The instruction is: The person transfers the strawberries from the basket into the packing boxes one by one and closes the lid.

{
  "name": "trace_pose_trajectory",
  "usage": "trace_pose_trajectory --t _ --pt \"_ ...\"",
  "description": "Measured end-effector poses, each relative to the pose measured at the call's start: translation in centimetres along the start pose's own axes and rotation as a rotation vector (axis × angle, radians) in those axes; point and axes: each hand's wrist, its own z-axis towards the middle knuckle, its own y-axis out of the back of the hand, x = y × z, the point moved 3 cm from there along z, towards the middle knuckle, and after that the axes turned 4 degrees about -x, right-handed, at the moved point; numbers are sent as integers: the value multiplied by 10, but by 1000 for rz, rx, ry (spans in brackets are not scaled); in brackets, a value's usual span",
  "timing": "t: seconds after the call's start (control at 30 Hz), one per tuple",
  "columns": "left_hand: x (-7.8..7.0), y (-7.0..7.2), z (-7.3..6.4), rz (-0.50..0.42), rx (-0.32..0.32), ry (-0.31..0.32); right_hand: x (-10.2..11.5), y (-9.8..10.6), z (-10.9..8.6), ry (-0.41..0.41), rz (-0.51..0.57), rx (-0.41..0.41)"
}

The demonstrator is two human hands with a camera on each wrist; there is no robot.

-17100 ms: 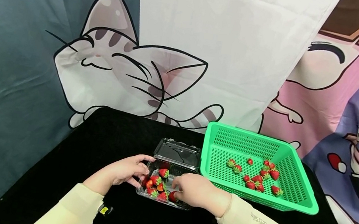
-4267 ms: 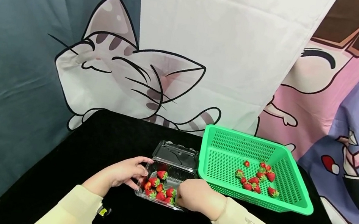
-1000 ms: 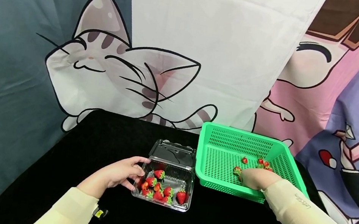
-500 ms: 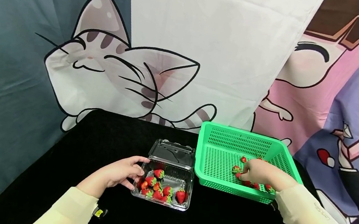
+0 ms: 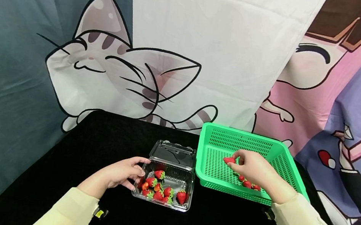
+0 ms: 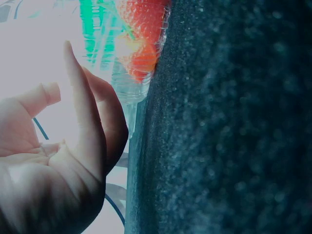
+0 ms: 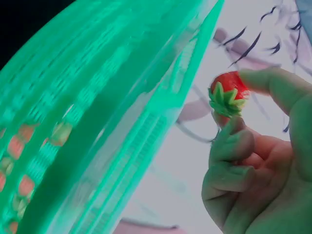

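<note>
A red strawberry [image 5: 229, 160] is pinched between the thumb and fingertips of my right hand [image 5: 253, 169], held over the green basket [image 5: 201, 150]. Its leafy green cap faces the camera in the right wrist view, where the strawberry [image 7: 226, 97] shows clear of the basket wall. My left hand [image 5: 123, 173] rests with spread fingers against the left side of a clear plastic clamshell box [image 5: 190, 183]. Several strawberries [image 5: 159, 195] lie in that box, mostly toward its left and front. One strawberry [image 5: 181, 196] sits apart at the right.
The box's hinged lid [image 5: 174, 153] lies back, close beside the basket's left wall. More strawberries [image 5: 247, 184] lie on the basket floor, partly hidden by my right hand. Black cloth [image 5: 122, 131] covers the table. A printed curtain [image 5: 236, 59] hangs behind it.
Over the last second my right hand has risen from the basket floor with a strawberry and shifted left. Several more strawberries are in the box than 17 seconds ago. My left hand stays at the box.
</note>
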Motion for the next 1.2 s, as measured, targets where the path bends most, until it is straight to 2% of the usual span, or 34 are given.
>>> trace_pose_trajectory --t 0.1,0.2,0.33,0.5,0.63,0.8,1.03,1.2 --pt "0 0 0 2 0 -1 23 -9 -4 71 -37 -88" --pt "0 0 0 1 4 -2 48 -23 -9 146 -69 -121" --pt "0 0 0 -1 8 0 75 -44 -14 206 -88 -85" --pt "0 0 1 -3 1 3 96 -73 -20 303 -151 -19" --pt "0 0 1 -5 -2 6 103 -94 -23 358 -220 29" --pt "0 1 1 -6 1 6 105 -112 -21 389 -272 75" --pt "0 2 2 -9 2 12 108 -121 -17 404 -282 141" --pt "1 2 2 -12 -1 14 112 -122 -14 375 -291 192"
